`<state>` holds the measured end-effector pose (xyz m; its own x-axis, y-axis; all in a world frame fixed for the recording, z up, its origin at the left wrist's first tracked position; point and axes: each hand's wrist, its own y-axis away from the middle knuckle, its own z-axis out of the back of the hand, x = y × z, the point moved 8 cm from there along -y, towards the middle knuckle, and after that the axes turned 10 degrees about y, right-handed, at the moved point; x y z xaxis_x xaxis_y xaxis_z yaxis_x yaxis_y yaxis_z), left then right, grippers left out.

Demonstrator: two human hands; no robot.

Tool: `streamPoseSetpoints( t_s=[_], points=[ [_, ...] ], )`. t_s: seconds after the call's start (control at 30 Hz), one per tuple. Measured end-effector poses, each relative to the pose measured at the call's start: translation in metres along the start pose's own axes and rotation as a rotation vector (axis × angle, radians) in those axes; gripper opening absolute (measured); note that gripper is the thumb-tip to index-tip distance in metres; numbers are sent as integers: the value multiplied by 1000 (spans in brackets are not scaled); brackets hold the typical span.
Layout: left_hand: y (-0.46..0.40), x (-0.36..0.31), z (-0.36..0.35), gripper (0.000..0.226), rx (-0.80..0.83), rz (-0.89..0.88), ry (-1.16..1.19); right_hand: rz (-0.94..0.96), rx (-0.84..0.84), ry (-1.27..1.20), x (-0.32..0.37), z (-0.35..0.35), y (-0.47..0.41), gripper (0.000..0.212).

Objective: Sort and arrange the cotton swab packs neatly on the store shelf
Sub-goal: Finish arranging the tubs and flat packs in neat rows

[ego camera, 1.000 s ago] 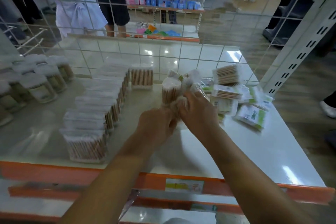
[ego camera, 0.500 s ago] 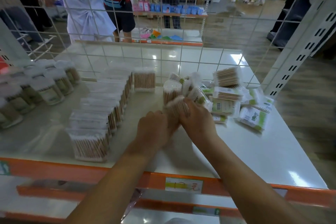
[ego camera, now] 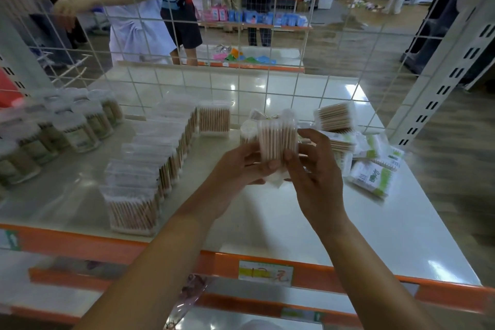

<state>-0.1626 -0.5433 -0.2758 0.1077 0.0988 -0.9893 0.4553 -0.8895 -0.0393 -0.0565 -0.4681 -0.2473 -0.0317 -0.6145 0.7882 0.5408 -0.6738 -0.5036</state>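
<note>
While you hold the clear swab pack [ego camera: 278, 139] upright above the shelf [ego camera: 294, 222], left hand [ego camera: 238, 166] and right hand [ego camera: 316, 177] both pinch it, ready to join the neat row [ego camera: 150, 163] leftward of your left hand.

Swab pack lifted up between both hands

The clear swab pack [ego camera: 278, 139], a second ago pressed low among the jumbled packs at the shelf's right, now stands upright and raised in front of that heap; the left hand [ego camera: 235, 166] has shifted to grip its lower left side, and the right hand [ego camera: 316, 171] has opened out, thumb pinching its lower right edge
</note>
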Motion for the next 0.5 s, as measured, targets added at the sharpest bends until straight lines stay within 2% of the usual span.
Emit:
streamPoseSetpoints(
  t_s=[0.17,0.37,0.5],
  points=[
    [0,-3,-3,40,-18,-26,89,39,-33,24,5,6,-2,30],
    [-2,-8,2,43,-84,-78,67,116,-169,209,7,20,-7,25],
    [-1,-8,7,59,-166,-124,56,155,-127,135,10,19,-7,23]
  ],
)
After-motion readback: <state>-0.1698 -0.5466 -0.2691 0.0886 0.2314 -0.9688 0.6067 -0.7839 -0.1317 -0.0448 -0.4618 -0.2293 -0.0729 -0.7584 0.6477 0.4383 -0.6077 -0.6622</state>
